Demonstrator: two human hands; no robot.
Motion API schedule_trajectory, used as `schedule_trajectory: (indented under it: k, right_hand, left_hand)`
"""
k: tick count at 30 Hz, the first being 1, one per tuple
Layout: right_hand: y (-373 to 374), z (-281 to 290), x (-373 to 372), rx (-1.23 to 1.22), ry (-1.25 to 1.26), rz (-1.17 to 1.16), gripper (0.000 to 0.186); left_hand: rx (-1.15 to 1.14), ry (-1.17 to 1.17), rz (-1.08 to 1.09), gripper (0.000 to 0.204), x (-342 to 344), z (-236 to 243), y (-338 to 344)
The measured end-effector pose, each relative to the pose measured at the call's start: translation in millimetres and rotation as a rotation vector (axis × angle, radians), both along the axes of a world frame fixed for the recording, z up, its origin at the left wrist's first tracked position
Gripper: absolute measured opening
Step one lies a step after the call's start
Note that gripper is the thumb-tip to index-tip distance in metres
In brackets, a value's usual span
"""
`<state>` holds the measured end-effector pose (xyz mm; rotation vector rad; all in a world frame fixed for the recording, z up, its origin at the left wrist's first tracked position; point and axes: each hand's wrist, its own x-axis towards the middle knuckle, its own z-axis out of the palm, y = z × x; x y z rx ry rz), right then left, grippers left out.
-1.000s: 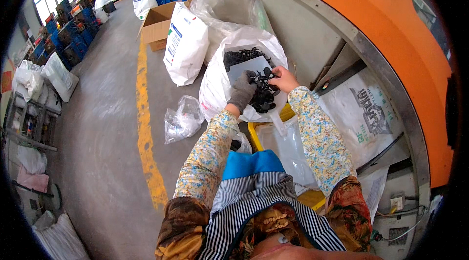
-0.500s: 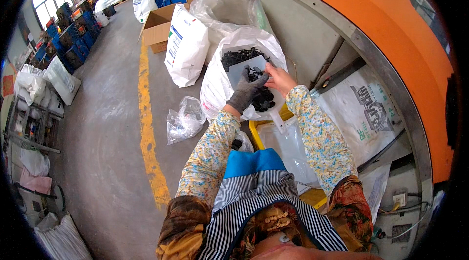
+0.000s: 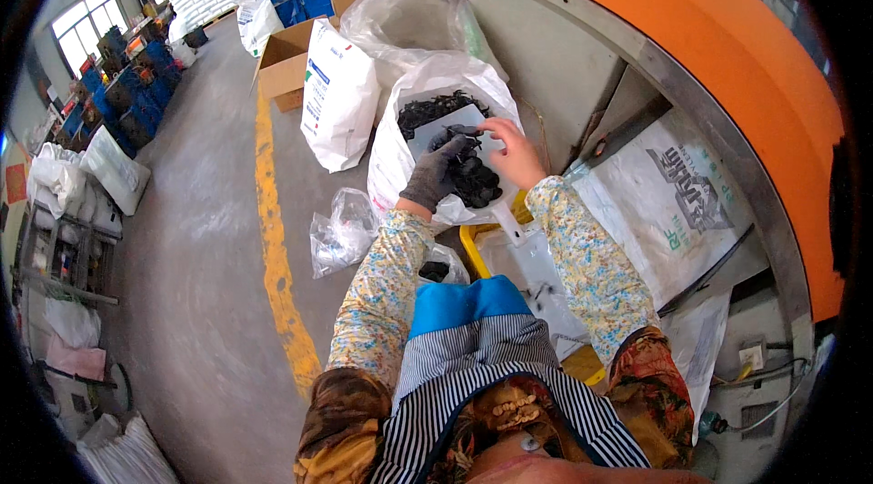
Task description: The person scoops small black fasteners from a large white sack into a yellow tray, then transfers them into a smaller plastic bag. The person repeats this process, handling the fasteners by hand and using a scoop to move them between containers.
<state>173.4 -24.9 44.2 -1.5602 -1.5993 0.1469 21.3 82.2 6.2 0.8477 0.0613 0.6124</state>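
A pale board with a handle [image 3: 511,227] lies across the mouth of a big white sack [image 3: 386,156]. On the board sits a pile of small black plastic-looking parts [image 3: 475,182], and more black parts [image 3: 441,109] fill the sack behind it. My left hand [image 3: 429,182], in a dark grey glove, is closed around a small black part above the board; its exact shape is hard to make out. Bare, my right hand [image 3: 516,155] is just to the right, its index fingertip at the end of that part and its thumb apart from the finger.
Below the sack stands a yellow-rimmed bin [image 3: 469,243] with clear plastic and a few dark bits. A small bag of black pieces [image 3: 435,271] and a clear plastic bag [image 3: 344,234] are on the floor. An upright white sack [image 3: 338,97], a carton [image 3: 284,70] and an orange machine [image 3: 691,25] surround the spot.
My right thumb and fingers have moved apart, and its index fingertip is now at the black part in my left hand. Dark bits now show in the yellow-rimmed bin.
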Motion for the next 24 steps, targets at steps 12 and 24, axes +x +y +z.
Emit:
schedule_trajectory:
  k: [12,24]
  right_hand:
    - [12,-23,-2,-0.067,0.973,-0.177,0.016]
    - [2,-27,-20,0.073,1.148,-0.15,0.014]
  left_hand:
    - [-0.071,0.12,0.089,0.022,4,7,-19]
    - [0.137,0.216,0.396,0.018,21,-13,-18]
